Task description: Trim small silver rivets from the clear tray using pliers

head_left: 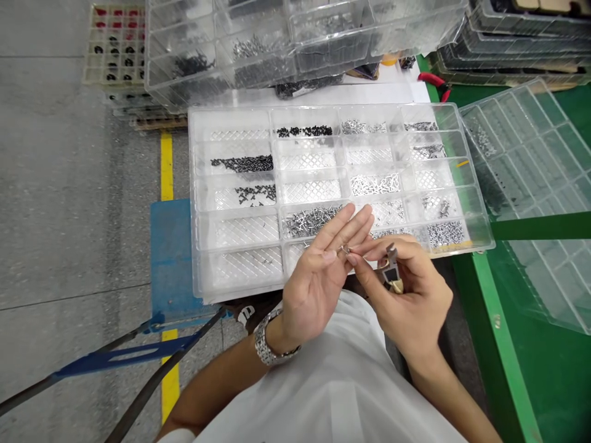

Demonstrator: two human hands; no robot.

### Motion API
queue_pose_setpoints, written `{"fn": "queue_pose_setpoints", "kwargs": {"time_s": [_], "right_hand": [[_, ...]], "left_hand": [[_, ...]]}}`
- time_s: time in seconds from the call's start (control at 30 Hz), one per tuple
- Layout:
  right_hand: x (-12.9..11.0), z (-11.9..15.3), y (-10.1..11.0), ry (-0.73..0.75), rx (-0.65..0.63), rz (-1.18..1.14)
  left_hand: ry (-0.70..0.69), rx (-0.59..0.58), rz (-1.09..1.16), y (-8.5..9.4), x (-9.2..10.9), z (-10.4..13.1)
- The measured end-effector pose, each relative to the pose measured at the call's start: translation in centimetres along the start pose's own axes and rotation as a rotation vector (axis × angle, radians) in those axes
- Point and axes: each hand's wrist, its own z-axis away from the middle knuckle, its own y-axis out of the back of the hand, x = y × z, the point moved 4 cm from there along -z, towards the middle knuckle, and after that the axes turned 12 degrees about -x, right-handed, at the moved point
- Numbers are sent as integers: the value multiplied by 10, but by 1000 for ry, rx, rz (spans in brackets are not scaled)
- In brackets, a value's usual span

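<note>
My left hand (318,283) is turned palm up with its fingers stretched out, and a few small metal screws (344,250) lie at its fingers. The thumb and forefinger of my right hand (406,289) pinch at these screws. A small metal caliper (391,271) is tucked in the palm of my right hand, under the curled fingers. Below both hands is a clear compartment tray (234,231) with black screws (249,163) at the left and silver screws (314,220) in the middle and right compartments.
Another clear divided box (258,37) stands behind the tray. Stacked trays (521,43) are at the back right, near red-handled pliers (434,80). An empty-looking clear organizer (540,154) lies on the green surface (545,381). A blue cart part (170,258) is at the left.
</note>
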Motion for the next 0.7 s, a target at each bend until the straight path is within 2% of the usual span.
{"fn": "queue_pose_setpoints", "kwargs": {"time_s": [0.17,0.37,0.53,0.7], "right_hand": [[-7,-4,2,106,96,45],[-12,-5,3,198,111,171],[-11,-6,1,211,77,148],[-11,-8,1,213,72,85]], "left_hand": [[-15,134,-269,9,1,10],[-9,232,-292,15,5,12],[-13,224,-288,15,7,11],[-59,175,-408,19,12,13]]}}
